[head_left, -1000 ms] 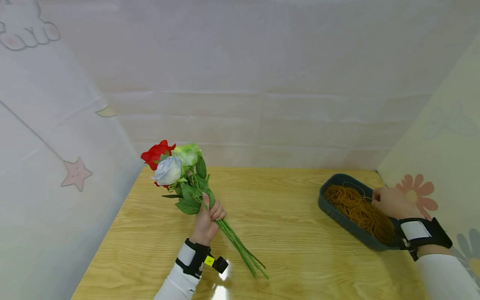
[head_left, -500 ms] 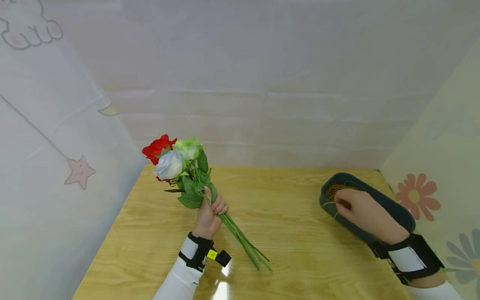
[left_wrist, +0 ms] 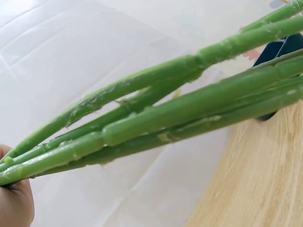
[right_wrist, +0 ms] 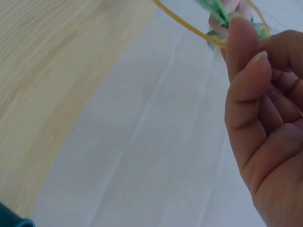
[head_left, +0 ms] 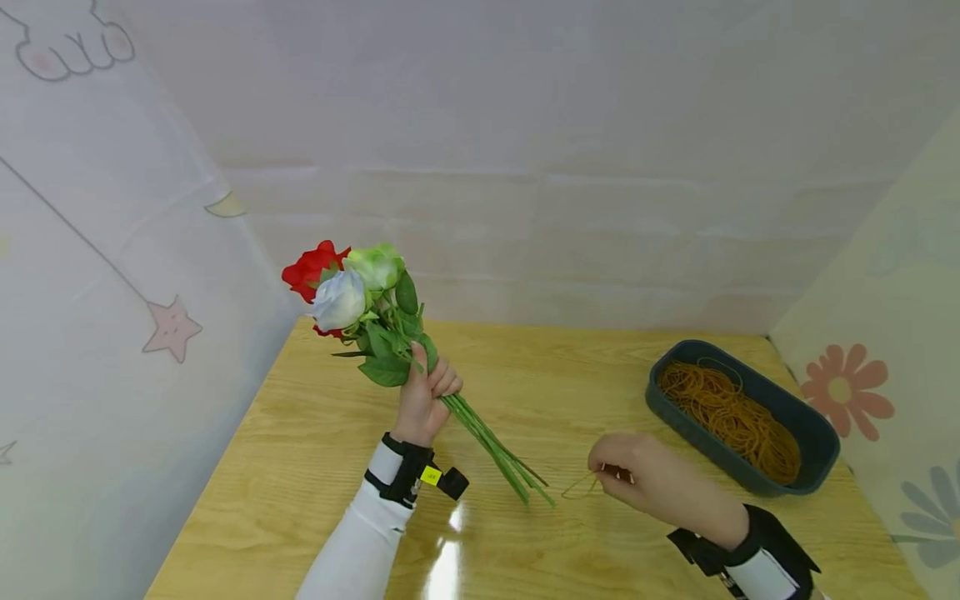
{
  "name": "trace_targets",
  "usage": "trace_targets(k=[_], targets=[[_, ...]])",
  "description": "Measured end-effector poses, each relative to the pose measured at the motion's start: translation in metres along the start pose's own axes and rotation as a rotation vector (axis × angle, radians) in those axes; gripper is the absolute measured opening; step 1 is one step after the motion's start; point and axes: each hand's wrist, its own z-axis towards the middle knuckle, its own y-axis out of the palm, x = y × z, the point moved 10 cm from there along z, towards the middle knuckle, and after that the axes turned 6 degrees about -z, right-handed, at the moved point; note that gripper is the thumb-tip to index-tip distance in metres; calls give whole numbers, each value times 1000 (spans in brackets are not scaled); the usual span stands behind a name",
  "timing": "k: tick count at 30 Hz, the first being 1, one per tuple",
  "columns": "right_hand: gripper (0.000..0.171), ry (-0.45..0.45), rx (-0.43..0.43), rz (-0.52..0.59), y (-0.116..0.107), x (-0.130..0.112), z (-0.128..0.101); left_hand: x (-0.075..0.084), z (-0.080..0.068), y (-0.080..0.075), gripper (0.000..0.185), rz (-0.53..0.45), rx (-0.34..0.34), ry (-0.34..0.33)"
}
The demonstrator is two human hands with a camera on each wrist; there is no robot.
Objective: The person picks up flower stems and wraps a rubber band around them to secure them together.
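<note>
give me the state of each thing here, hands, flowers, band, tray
left hand: grips the flower stems, bunch raised and tilted
flowers: three blooms, stem ends low over the table
right hand: pinches one rubber band
rubber band: out of the tray, by the stem ends
tray: on the table, holding many rubber bands

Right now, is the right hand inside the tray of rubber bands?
No, the right hand pinches one rubber band over the table, apart from the tray.

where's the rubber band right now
In the head view the rubber band is pinched in the right hand, low over the wooden table, just right of the flower stems' cut ends and left of the dark tray.
</note>
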Motion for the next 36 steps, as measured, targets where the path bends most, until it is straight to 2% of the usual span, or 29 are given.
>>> trace_targets(k=[6, 11, 15, 18, 22, 24, 26, 30, 36], targets=[[29, -27, -60, 97, 14, -12, -2, 0, 3, 1, 44, -9, -11, 14], [28, -77, -77, 184, 15, -23, -1, 0, 5, -2, 45, 5, 22, 15], [27, -108, -77, 208, 14, -29, 0, -1, 6, -3, 45, -22, 44, 2], [28, -119, -54, 217, 9, -32, 0, -3, 6, -5, 45, -43, 56, -9], [34, -161, 36, 259, -5, -38, -2, -1, 7, -8, 44, -37, 83, -1], [35, -173, 74, 231, -9, -40, -2, 0, 7, -8, 44, -32, 88, 5], [34, -174, 77, 180, -6, -39, -1, 0, 7, -8, 45, -39, 84, 5], [30, -147, 22, 79, 12, -34, 4, -4, 6, -4, 45, -49, 67, -11], [26, -105, -8, 53, 28, -24, 13, -11, 4, -1, 45, -44, 61, -39]])
